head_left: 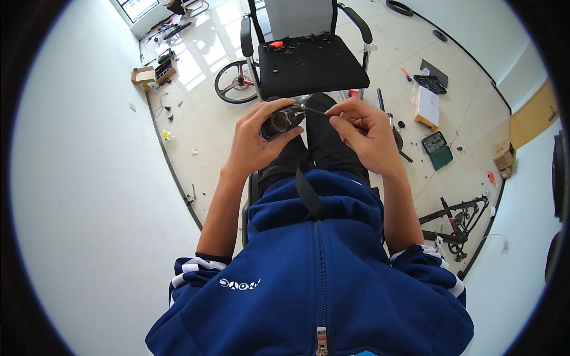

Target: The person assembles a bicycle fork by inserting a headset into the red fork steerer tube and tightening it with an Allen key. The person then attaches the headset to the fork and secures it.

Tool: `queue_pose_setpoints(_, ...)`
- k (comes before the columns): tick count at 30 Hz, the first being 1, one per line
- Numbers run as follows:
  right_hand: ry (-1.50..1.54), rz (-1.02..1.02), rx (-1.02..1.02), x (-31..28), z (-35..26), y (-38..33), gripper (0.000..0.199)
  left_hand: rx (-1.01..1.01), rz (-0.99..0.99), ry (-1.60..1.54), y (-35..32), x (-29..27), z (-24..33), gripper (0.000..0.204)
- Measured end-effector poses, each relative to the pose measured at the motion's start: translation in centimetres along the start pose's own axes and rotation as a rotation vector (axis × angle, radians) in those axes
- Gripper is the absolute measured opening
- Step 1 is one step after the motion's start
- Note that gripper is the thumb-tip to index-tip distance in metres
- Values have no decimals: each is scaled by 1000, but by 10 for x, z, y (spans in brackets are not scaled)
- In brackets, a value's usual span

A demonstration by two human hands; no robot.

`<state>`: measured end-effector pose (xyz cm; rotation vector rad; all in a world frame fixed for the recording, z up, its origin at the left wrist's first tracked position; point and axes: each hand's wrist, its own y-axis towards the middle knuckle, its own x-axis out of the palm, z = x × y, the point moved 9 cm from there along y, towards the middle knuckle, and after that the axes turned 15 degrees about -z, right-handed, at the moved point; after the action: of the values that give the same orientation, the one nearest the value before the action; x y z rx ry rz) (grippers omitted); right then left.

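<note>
My left hand [249, 139] is closed round a dark, rounded part [282, 121] with a glossy surface, held above my lap. Its exact kind is not clear at this size. Between the thumb and fingers of my right hand [369, 137] is a thin dark rod-like tool [317, 111]. The tool points left, and its tip meets or nearly meets the upper right edge of the part, where a small shiny piece shows. My right palm hides the tool's other end.
Ahead stands a black office chair [314, 68] with an orange item [276, 44] and small dark bits on its seat. A spoked wheel [237, 83] lies beside it. To the right are a white-topped box [427, 107], a green case [440, 157] and a black bicycle frame [454, 222].
</note>
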<state>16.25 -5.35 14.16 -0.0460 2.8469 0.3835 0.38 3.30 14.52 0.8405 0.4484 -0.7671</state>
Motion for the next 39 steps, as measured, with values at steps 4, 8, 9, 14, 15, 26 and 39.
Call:
queue_pose_setpoints(4,222,-46,-147,0,3,-2,13,8,-6,-51,1,3,1,46)
queue_pose_setpoints(8,49,-57,-144,14,21,4,9,-8,-50,-117,0,8,7,47)
queue_pose_setpoints(9,48,-64,-140,17,22,3,8,-13,-61,-127,1,10,8,47)
queue_pose_setpoints(14,53,46,-142,11,11,-2,7,-11,5,-180,0,7,5,48)
queue_pose_setpoints(15,-1,58,-160,9,4,-3,7,-9,17,-179,0,5,5,49)
queue_pose_setpoints(26,-160,96,-300,14,-6,-6,12,54,76,-134,-2,-2,10,51)
queue_pose_setpoints(39,-142,-101,-253,8,1,2,18,-89,-178,-505,-7,18,-1,45)
